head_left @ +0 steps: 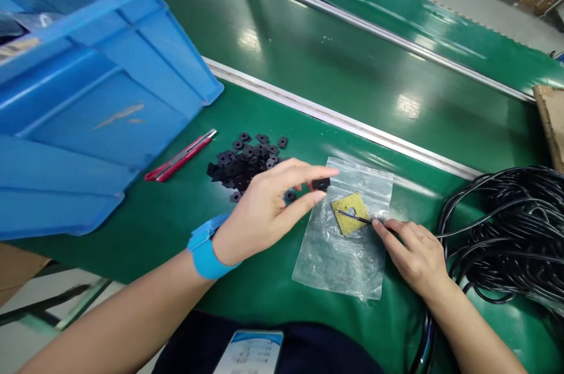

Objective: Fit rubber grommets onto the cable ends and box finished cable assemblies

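My left hand, wearing a blue wristband, pinches a small black plastic piece with a hole between thumb and fingertips. It is raised near the top left of a clear zip bag. On the bag lies a yellow square sponge with a hole in its middle. My right hand is closed on a thin black cable, whose slim, shiny end lies over the sponge. Behind my left hand is a pile of similar black pieces, partly hidden by it.
A red utility knife lies left of the pile, beside a large blue bin. Coiled black cables fill the right side. A metal rail crosses behind the green work surface. Cardboard stands at far right.
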Demonstrator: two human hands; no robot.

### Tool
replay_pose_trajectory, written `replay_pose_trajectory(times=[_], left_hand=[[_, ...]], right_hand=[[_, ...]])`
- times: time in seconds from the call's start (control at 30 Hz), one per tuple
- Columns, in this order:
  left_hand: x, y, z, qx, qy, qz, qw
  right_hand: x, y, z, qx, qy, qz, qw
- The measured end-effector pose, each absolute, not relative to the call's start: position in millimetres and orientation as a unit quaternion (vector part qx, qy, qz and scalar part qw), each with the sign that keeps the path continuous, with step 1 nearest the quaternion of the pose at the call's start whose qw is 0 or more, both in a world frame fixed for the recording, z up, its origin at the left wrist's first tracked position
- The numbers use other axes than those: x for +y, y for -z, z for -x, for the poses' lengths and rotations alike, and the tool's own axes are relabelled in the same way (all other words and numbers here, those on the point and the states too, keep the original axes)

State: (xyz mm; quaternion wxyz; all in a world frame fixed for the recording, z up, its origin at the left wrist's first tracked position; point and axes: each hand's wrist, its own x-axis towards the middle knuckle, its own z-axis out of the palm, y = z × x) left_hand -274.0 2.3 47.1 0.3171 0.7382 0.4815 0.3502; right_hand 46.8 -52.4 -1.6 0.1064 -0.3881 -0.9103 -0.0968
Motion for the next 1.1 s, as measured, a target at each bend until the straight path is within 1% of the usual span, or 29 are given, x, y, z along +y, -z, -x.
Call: replay_pose_trajectory(times=[0.17, 0.3, 0.4, 0.57, 0.7, 0.8, 0.9, 1.0, 1.1], left_hand=[[-2, -26, 269, 0.446, -0.386, -0.683, 0.43], [1, -14, 272, 0.461, -0.364, -0.61, 0.532], [1, -15, 271, 0.477, -0.324, -0.574, 0.581], [-1, -13, 263, 0.471, -0.312, -0.522, 0.639], [-2, -9, 263, 0.471, -0.322, -0.492, 0.657], [-1, -10, 264, 0.483, -0.347, -0.486, 0.64], [1, -16, 260, 0.475, -0.382, -0.445, 0.656], [2, -26, 247, 0.428, -0.405, -0.356, 0.725], [0, -32, 228, 0.36, -0.412, -0.265, 0.794]], right_hand=[[-51, -4, -47, -0.919, 0.084, 0.371, 0.1], [-50, 0, -47, -0.914, 0.09, 0.388, 0.074], [-51, 0, -46, -0.91, 0.092, 0.398, 0.067], [-52, -9, -41, -0.917, 0.087, 0.365, 0.138], [-50, -14, -38, -0.923, 0.1, 0.351, 0.125], [-50, -14, -40, -0.923, 0.096, 0.353, 0.119], [-50, -17, -42, -0.898, 0.055, 0.396, 0.183], [-53, -29, -44, -0.847, -0.005, 0.452, 0.279], [-57, -44, -44, -0.8, -0.069, 0.482, 0.351]])
